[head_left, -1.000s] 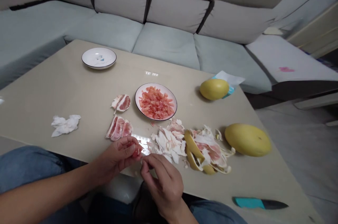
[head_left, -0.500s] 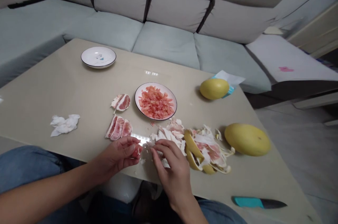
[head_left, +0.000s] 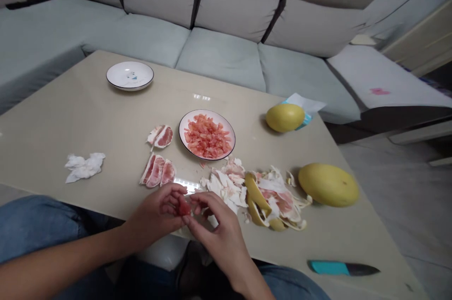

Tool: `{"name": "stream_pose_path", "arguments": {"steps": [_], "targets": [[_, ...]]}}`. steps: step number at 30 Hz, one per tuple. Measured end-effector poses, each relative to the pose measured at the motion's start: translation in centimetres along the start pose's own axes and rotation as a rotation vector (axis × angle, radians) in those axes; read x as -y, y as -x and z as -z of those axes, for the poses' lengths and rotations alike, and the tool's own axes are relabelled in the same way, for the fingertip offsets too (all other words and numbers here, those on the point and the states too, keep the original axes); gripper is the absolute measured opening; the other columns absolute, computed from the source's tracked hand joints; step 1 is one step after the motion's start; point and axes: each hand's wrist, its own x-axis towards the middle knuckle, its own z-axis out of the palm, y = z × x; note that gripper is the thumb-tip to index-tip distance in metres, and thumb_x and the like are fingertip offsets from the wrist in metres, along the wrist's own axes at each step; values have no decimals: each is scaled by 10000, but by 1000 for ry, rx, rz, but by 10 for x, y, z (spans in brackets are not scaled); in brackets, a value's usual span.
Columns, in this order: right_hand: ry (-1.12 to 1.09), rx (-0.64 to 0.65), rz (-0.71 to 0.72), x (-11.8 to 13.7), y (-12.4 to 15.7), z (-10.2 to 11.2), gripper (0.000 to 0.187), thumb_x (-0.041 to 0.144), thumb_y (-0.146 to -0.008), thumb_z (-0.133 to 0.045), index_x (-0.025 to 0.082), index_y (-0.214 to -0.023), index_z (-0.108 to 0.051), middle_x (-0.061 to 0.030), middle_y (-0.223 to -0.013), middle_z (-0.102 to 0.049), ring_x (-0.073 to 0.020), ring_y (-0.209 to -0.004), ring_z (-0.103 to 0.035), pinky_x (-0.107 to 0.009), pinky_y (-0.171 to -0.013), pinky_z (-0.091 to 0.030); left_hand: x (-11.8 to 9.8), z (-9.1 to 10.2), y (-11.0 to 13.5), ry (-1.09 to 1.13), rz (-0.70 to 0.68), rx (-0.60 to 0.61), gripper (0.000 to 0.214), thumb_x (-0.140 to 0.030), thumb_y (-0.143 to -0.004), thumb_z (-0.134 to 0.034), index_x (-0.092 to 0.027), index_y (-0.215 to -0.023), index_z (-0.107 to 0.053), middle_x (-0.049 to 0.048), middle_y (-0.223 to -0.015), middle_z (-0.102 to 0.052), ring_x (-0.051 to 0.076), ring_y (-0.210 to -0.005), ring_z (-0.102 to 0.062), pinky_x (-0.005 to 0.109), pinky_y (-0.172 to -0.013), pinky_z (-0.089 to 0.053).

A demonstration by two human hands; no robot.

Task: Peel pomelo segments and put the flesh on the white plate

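Observation:
A peeled piece of red pomelo flesh (head_left: 184, 206) is held just over the near table edge. My left hand (head_left: 160, 208) has its fingers curled around the piece from the left. From the other side, my right hand (head_left: 219, 229) reaches in with its thumb against the lower end and its fingertips close by. Beyond my hands, a white dark-rimmed plate (head_left: 182, 137) carries a heap of peeled pomelo flesh (head_left: 207, 136). Unpeeled pomelo segments (head_left: 157, 171) lie left of it, and another small group of segments (head_left: 160, 136) sits behind those.
White membrane scraps (head_left: 226, 189) and yellow pomelo rind (head_left: 256, 201) are piled right of my hands. Two whole pomelos (head_left: 328, 184) (head_left: 285, 117) stand farther right. A teal-handled knife (head_left: 332, 268) lies near the right front edge. Crumpled tissue (head_left: 84, 167) and a second plate (head_left: 130, 76) are leftward.
My right hand has moved left from the membrane scraps and now meets the pomelo piece in my left hand. The thin pale scrap at its fingertips is no longer visible there.

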Motion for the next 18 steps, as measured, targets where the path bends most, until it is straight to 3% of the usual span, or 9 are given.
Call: {"name": "stream_pose_path", "arguments": {"steps": [6,12,18], "targets": [[-154,26,-71,4,-1,-2,65,183,-825,-644,207,-860,-694,-35,-828,-654,-147,-694,-615,-242,-595,-513,-10,-1,1,-171,4,8,248,-156,-679,-742,-189,-901,-637,34,-847,-670,191,-799,-637,301,-747,-507],[-236,-4,-141,6,-1,0,70,224,-803,-682,200,-865,-704,-37,-831,-654,-147,-696,-626,-231,-591,-526,-12,1,0,-58,73,81,172,-212,-733,-726,-179,-879,-640,63,-907,-708,224,-883,-671,337,-812,-515],[-255,23,-187,8,-2,2,93,272,-814,-669,196,-821,-722,-51,-830,-658,-151,-699,-633,-215,-558,-524,-8,3,0,-85,9,78,171,-250,-744,-732,-172,-891,-692,67,-912,-689,231,-901,-646,326,-792,-517]]}}
